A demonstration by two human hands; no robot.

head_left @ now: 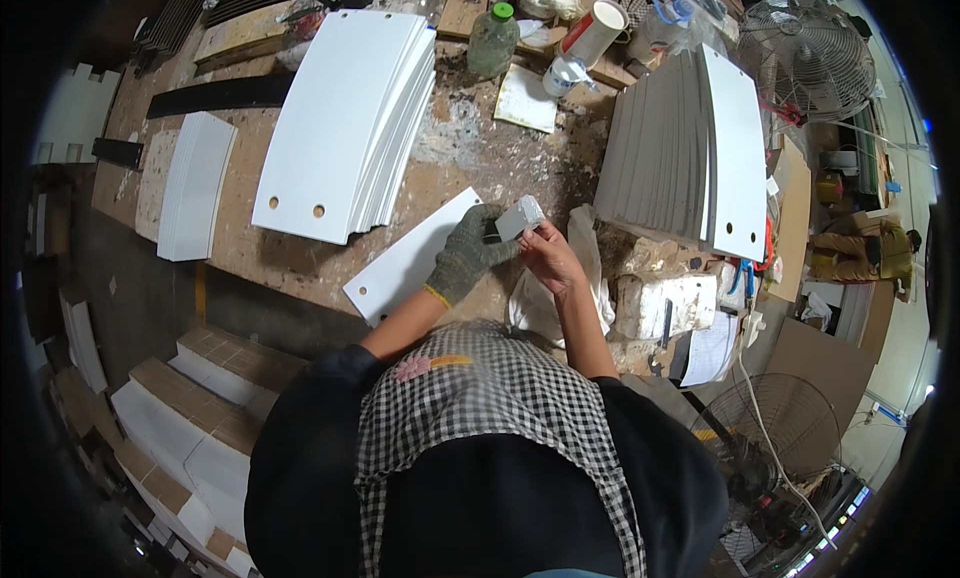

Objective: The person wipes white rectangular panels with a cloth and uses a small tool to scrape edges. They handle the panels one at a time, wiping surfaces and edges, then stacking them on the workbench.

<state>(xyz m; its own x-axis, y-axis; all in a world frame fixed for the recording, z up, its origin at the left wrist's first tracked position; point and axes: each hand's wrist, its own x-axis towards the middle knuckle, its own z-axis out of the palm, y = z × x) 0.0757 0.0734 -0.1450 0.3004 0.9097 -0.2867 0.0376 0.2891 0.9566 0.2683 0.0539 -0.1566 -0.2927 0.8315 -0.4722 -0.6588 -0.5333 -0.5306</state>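
A small white block is gripped by the right hand; the gloved left hand's grip cannot be told. Left, a drilled white panel is laid on the worktop.

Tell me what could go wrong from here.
The single white board lies close to the near edge of the bench, so a bump from a forearm might knock it off. The left stack of boards has uneven edges, so a nudge could make some slide. The right hand, which grips a small pale block, is bare, so it could get scraped on a board's edge.
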